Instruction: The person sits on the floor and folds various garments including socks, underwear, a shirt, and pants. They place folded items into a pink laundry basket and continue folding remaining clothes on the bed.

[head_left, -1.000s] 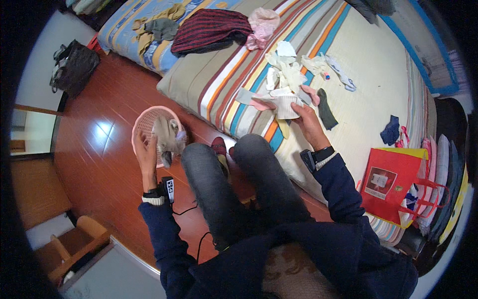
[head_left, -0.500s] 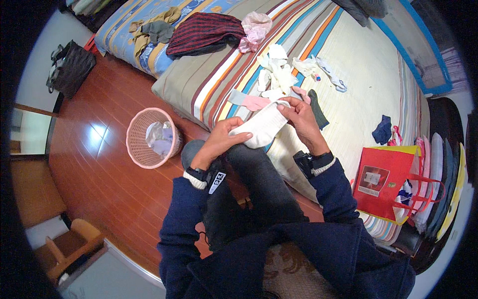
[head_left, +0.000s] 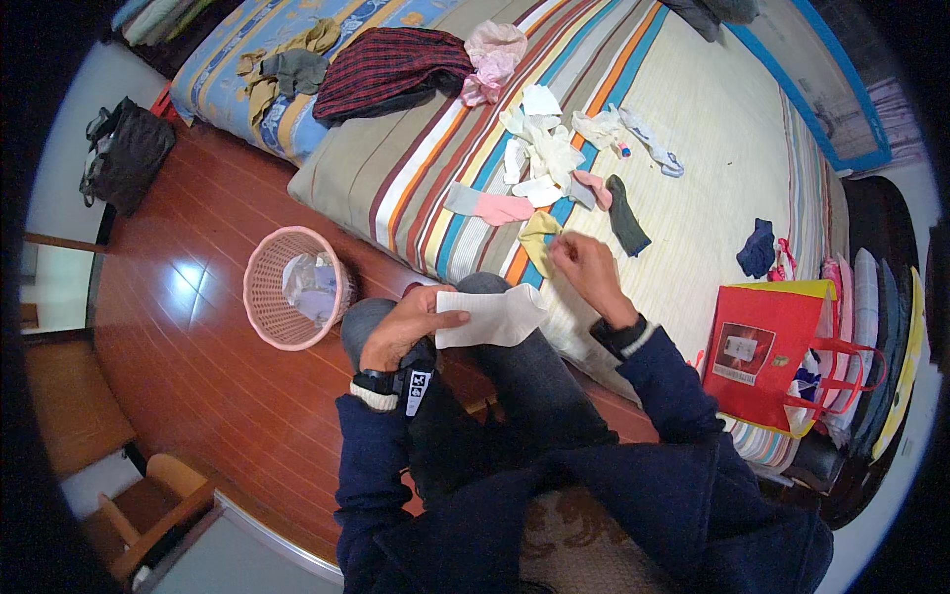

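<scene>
A white sock (head_left: 490, 317) stretches out flat above my knees. My left hand (head_left: 404, 327) is closed on its cuff end, thumb on top, and the toe end points right. Over the bed's near edge, my right hand (head_left: 592, 279) has its fingers curled together. Their tips overlap the edge of a yellow sock (head_left: 538, 238); whether they pinch it or something small is hidden. Beyond lie a grey-and-pink sock (head_left: 500, 207), a dark green sock (head_left: 626, 213), and a heap of white socks (head_left: 546, 148).
A pink basket (head_left: 259, 315) with pale cloth in it stands on the wooden floor to the left. A red bag (head_left: 762, 307) stands at the right beside folded clothes. Checked dark red cloth (head_left: 391, 71) and a pink garment (head_left: 495, 54) lie farther back on the bed.
My right hand has come off the white sock and moved slightly nearer. The left hand has drawn the sock down and left, leaving the yellow sock in sight.
</scene>
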A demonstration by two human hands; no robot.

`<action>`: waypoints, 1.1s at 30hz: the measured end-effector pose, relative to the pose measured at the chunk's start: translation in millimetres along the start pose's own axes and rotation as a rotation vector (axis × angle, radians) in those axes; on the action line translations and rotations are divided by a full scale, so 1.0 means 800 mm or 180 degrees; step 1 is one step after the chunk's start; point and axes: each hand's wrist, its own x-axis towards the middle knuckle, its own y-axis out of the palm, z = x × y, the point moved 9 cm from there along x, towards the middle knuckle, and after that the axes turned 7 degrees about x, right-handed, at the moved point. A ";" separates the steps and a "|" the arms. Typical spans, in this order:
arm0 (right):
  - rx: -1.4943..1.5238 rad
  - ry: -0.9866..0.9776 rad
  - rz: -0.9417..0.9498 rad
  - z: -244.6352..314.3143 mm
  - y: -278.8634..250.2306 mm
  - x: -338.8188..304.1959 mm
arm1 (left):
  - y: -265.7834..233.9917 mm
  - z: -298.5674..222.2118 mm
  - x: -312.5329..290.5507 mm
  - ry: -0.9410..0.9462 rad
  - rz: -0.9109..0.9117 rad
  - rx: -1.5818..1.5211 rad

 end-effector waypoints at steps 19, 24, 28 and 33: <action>0.3099 0.0891 0.2526 0.131 0.122 0.041 | -0.024 -0.037 0.020 0.1157 -0.0481 -0.2551; 0.2849 0.1162 0.2343 0.130 0.114 0.016 | -0.028 -0.040 0.012 0.1308 -0.0755 -0.2140; 0.2004 0.0217 0.1868 0.126 0.100 0.011 | -0.031 -0.040 0.008 0.1293 -0.0892 -0.1871; 0.1488 0.0230 0.0971 0.092 0.068 -0.016 | -0.016 -0.039 0.000 0.1012 -0.0697 -0.1361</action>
